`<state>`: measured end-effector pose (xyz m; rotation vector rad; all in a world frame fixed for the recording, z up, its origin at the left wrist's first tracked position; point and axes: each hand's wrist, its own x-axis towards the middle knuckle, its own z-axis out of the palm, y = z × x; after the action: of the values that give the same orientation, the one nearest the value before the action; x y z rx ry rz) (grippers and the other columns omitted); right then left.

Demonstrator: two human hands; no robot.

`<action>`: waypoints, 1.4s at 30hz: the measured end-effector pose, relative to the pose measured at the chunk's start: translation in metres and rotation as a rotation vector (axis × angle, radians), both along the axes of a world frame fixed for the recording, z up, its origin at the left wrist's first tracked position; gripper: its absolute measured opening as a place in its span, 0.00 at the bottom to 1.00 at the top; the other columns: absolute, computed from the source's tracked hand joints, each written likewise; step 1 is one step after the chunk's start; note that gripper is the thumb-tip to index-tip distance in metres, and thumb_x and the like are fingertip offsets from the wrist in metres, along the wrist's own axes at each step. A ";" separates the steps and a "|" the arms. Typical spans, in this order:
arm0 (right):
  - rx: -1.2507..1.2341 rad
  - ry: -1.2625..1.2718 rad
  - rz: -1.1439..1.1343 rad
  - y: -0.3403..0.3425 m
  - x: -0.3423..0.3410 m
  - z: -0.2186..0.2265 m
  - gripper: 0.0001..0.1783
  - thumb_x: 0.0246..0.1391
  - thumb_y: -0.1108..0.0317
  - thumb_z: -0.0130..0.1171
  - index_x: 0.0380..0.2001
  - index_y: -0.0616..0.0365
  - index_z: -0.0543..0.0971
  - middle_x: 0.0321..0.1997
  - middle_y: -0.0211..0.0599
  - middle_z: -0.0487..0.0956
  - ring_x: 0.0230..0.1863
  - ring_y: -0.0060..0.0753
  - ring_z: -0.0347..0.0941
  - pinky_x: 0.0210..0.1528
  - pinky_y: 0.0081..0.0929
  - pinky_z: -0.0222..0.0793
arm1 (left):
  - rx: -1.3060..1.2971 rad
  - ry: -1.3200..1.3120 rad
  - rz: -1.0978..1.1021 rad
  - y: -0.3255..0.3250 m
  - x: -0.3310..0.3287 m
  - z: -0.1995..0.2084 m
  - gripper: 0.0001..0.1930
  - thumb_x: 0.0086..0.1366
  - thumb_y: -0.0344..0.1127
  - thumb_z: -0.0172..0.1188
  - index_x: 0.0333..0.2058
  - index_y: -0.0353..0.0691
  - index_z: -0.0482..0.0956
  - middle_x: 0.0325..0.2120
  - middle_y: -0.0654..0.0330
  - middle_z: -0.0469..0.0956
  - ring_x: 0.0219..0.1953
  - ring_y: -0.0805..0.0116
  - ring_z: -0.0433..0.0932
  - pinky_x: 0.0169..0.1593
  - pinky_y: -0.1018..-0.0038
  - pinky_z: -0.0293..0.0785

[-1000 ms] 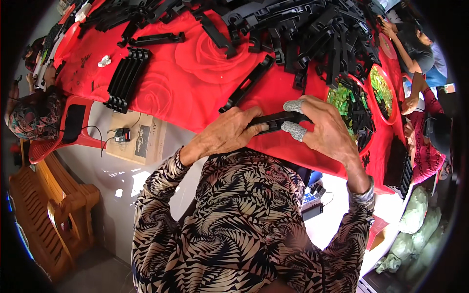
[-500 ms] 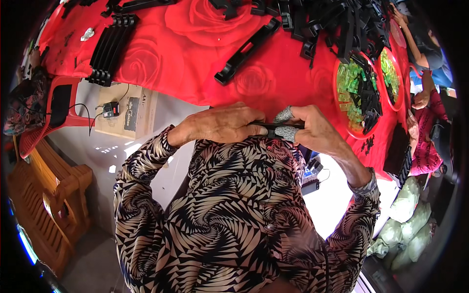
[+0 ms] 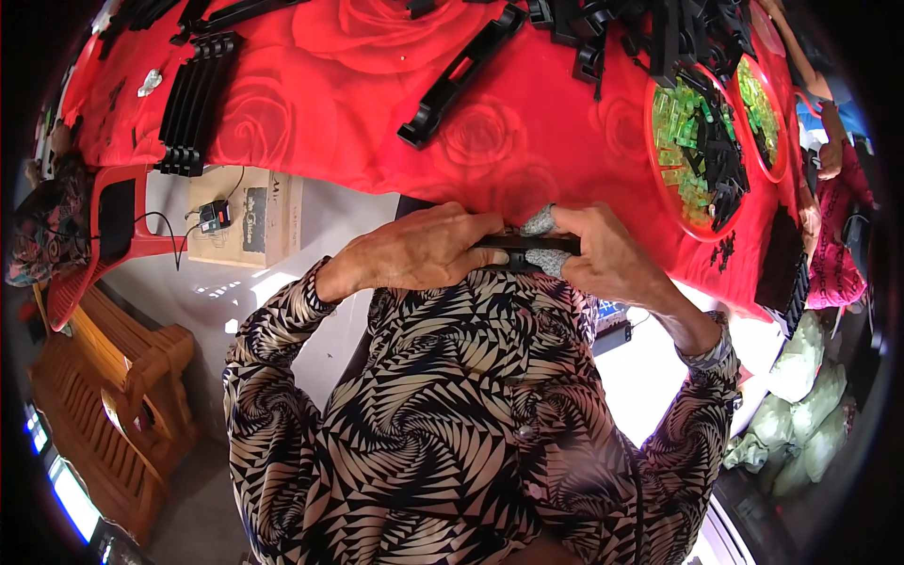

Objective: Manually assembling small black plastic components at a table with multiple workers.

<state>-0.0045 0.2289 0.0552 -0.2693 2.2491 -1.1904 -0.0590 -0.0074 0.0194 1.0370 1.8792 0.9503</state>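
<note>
My left hand [image 3: 414, 250] is closed on one end of a narrow black plastic bar [image 3: 525, 243], close to my body at the table's near edge. Opposite it, my right hand [image 3: 617, 252] pinches the other end, with grey wrappings [image 3: 546, 262] on its thumb and forefinger. The bar lies roughly level between both hands, and my fingers hide part of its shape. Beyond them, a long black plastic part [image 3: 461, 80] with a slot rests on the red rose-patterned cloth [image 3: 330, 132].
Several black bars [image 3: 198, 104] lie side by side at the left. A heap of black parts [image 3: 669, 38] covers the far right. Two red-rimmed baskets hold small green and black pieces [image 3: 697, 155]. Other people work at the right edge. A cardboard box [image 3: 254, 221] sits below the table at left.
More of the black bar shows between my hands, reaching further across my right fingers. Both hands still grip it. The whole view has shifted slightly.
</note>
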 end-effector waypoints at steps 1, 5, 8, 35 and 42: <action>0.052 -0.002 0.019 0.000 0.001 0.001 0.13 0.38 0.82 0.48 0.32 0.67 0.75 0.18 0.52 0.73 0.15 0.40 0.69 0.20 0.37 0.63 | -0.002 -0.003 -0.004 0.000 0.001 -0.001 0.16 0.70 0.44 0.51 0.43 0.34 0.73 0.23 0.44 0.74 0.31 0.43 0.74 0.39 0.53 0.68; -0.006 0.051 0.019 0.000 0.010 -0.018 0.12 0.38 0.80 0.52 0.31 0.64 0.74 0.19 0.51 0.72 0.19 0.53 0.69 0.26 0.43 0.64 | -0.048 0.031 -0.025 -0.002 0.003 -0.003 0.16 0.70 0.43 0.52 0.43 0.34 0.73 0.23 0.43 0.74 0.32 0.43 0.75 0.39 0.53 0.68; -0.077 0.037 0.013 0.001 0.017 -0.025 0.11 0.38 0.78 0.54 0.31 0.62 0.73 0.19 0.49 0.71 0.22 0.56 0.69 0.30 0.45 0.63 | -0.036 0.022 -0.019 -0.004 0.006 -0.003 0.16 0.69 0.43 0.53 0.43 0.34 0.73 0.24 0.42 0.75 0.32 0.42 0.75 0.38 0.53 0.68; -0.036 0.109 -0.072 -0.013 0.037 -0.045 0.10 0.36 0.76 0.55 0.26 0.67 0.68 0.22 0.57 0.72 0.26 0.62 0.70 0.29 0.48 0.63 | -0.194 0.024 0.045 0.002 0.034 -0.012 0.16 0.68 0.45 0.54 0.42 0.36 0.74 0.24 0.42 0.76 0.32 0.38 0.76 0.39 0.51 0.71; -0.141 0.061 -0.035 -0.009 0.034 -0.055 0.10 0.36 0.76 0.55 0.26 0.67 0.68 0.20 0.55 0.70 0.24 0.59 0.69 0.29 0.47 0.62 | -0.144 -0.077 0.004 -0.007 0.023 -0.008 0.13 0.68 0.41 0.55 0.45 0.38 0.73 0.29 0.46 0.76 0.36 0.45 0.75 0.42 0.57 0.70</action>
<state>0.0296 0.2198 0.0006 -0.3258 2.2334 -1.3792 -0.0361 -0.0148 0.0110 0.8993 1.8577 0.8325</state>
